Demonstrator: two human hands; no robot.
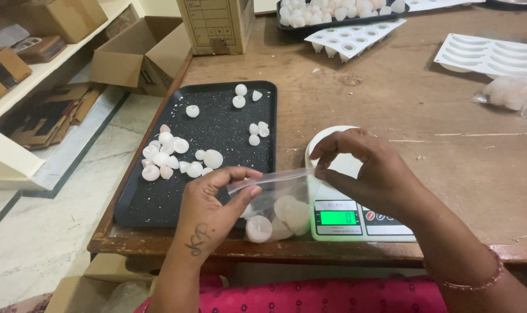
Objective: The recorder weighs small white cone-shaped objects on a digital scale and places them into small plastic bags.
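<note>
Hands hold a clear plastic bag (278, 203) by its top edge above the near edge of the table (426, 127): the left hand (214, 203) pinches the left end with closed fingers (246, 194), the right hand (365, 171) pinches the right end. Pale rounded pieces (275, 223) sit inside the bag. Just right stands a white digital scale (347, 214) with a lit green display; left lies a black tray (217, 110) of loose white pieces (168, 153).

A clear plastic bag (275, 200), holding several white rounded pieces, hung stretched by its top edge just left of the kitchen scale (356, 217).
</note>
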